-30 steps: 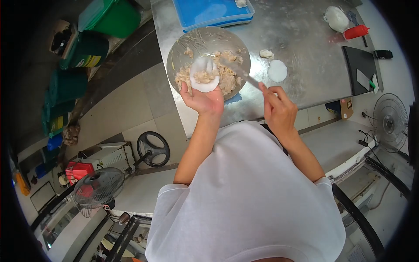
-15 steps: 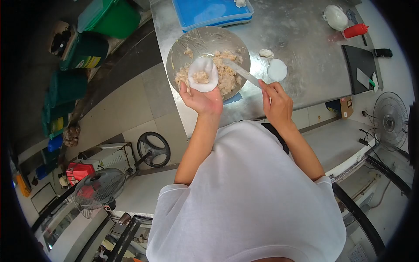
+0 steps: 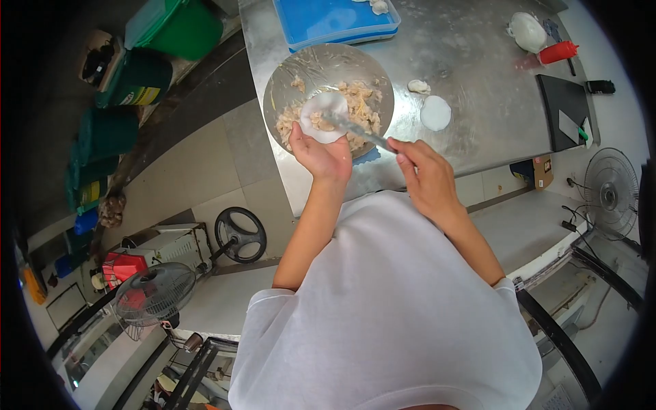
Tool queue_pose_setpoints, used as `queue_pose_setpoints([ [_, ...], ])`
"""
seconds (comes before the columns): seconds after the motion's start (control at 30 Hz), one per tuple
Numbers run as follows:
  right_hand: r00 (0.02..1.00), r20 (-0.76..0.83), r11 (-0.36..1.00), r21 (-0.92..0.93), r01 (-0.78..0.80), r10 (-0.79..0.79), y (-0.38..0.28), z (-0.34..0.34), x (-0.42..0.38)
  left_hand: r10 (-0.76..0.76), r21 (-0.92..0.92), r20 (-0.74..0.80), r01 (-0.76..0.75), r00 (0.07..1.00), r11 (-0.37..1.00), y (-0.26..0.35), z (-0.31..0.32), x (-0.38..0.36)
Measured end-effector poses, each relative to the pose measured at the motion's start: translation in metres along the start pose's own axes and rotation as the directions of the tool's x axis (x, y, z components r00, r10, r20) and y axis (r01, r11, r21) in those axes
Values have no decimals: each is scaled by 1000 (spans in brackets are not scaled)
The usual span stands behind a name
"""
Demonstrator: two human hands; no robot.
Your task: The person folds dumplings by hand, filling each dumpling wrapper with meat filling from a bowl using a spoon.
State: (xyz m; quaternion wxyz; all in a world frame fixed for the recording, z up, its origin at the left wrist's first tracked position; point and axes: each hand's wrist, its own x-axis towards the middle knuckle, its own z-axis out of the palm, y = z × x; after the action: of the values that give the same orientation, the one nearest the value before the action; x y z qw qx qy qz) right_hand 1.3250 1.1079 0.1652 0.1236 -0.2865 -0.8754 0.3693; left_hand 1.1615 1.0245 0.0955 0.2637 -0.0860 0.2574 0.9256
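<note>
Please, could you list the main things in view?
table: one, silver, centre top
bowl: one, silver, on table
wrapper: one, white, in left hand
filling: uncounted, beige, in bowl, wrapper
flat tool: one, grey, in right hand
disc: at least one, white, right of bowl
lump: one, whitish, beside disc
tray: at least one, blue, beyond bowl
bottle: one, red, table's right
board: one, black, table's right
knife: one, green-handled, on board
fans: two, grey, left and right
bins: several, green, upper left
left hand: one, bare, under wrapper
right hand: one, bare, gripping tool

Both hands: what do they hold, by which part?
The left hand holds the dough wrapper from underneath; the right hand grips the flat tool by its near end.
</note>
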Motion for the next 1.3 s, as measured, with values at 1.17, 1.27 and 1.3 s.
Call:
queue_pose_setpoints([
  [1.17, 931, 334, 763, -637, 109, 146, 10, 37, 68, -227, -21, 76, 229, 971, 973, 29, 13, -21],
  [1.27, 985, 171, 884, -456, 99, -22, 10, 16, 55, -241, -34, 105, 245, 965, 969, 31, 24, -28],
  [1.3, 989, 123, 962, -251, 110, -81, 15, 12, 52, -255, -42, 114, 261, 960, 964, 30, 25, -30],
])
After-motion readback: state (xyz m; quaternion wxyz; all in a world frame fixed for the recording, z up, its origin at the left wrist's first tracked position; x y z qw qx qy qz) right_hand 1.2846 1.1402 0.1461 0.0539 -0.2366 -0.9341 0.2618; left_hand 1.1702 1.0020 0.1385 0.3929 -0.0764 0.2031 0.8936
